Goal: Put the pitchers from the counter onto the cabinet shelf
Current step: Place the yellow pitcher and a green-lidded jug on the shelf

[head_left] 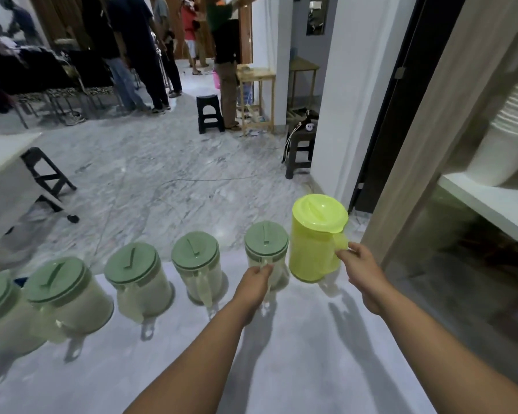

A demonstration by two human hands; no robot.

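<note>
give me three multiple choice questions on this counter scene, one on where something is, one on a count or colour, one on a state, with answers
1. Where is the yellow pitcher in the row on the counter?
A. right end
B. left end
C. middle

2. How many green-lidded pitchers show?
A. two
B. five
C. eight

3. What is the right hand doing?
A. lying flat on the counter
B. gripping the yellow pitcher's handle
C. holding a lid

Answers:
1. A, it stands nearest the cabinet shelf.
2. B, five green lids line up to its left, the leftmost cut by the frame edge.
3. B, its fingers close on the handle, while the left hand holds the neighbouring green-lidded pitcher.
</note>
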